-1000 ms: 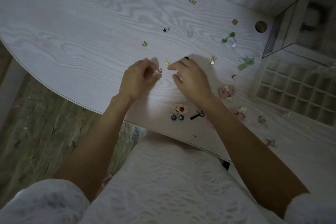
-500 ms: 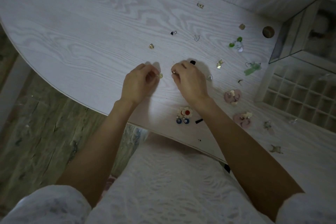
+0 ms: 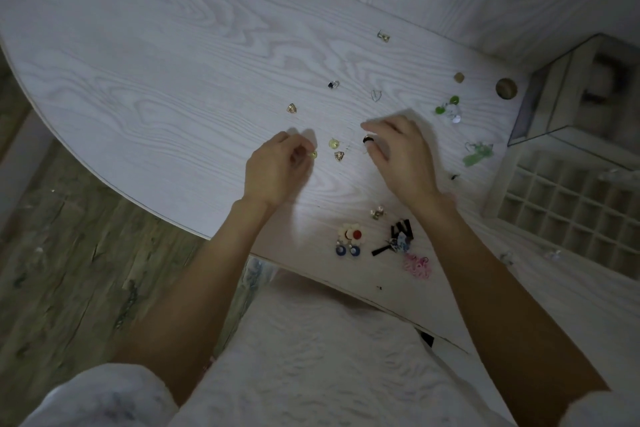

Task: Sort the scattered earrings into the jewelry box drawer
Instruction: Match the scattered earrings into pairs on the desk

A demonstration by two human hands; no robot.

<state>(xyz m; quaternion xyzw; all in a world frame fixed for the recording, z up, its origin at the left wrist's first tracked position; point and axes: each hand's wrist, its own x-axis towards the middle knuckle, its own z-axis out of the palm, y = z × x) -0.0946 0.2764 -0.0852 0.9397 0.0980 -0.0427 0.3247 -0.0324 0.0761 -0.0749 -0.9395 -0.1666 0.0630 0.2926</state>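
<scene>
Earrings lie scattered over the white wood-grain bench (image 3: pixel 173 80), most between its centre and the right side. Left hand (image 3: pixel 273 172) rests low over the bench, its fingers (image 3: pixel 298 149) curled and pinching a small yellow-green round earring (image 3: pixel 313 154) at the tips. Just right of it lie a second yellow-green round earring (image 3: pixel 334 143) and a gold triangular earring (image 3: pixel 339 156), both on the bench and apart from either hand. Right hand (image 3: pixel 401 156) hovers to the right, fingers loosely bent; a dark ring-like piece (image 3: pixel 367 140) sits at its thumb, and whether it is gripped cannot be told.

Further out lie another gold triangular earring (image 3: pixel 291 108), a dark blue stud (image 3: pixel 333 84), a wire heart earring (image 3: pixel 376 95), a green cluster (image 3: pixel 448 107) and a green drop pair (image 3: pixel 478 152). Near the bench's front edge sit a flower earring with a red centre (image 3: pixel 353 233), a blue round pair (image 3: pixel 347 250), a black bow piece (image 3: pixel 394 239) and a pink piece (image 3: pixel 417 265).

Jewelry box drawer (image 3: pixel 568 215), divided into small square compartments, stands open at the far right, below the glass-sided jewelry box (image 3: pixel 581 97)
</scene>
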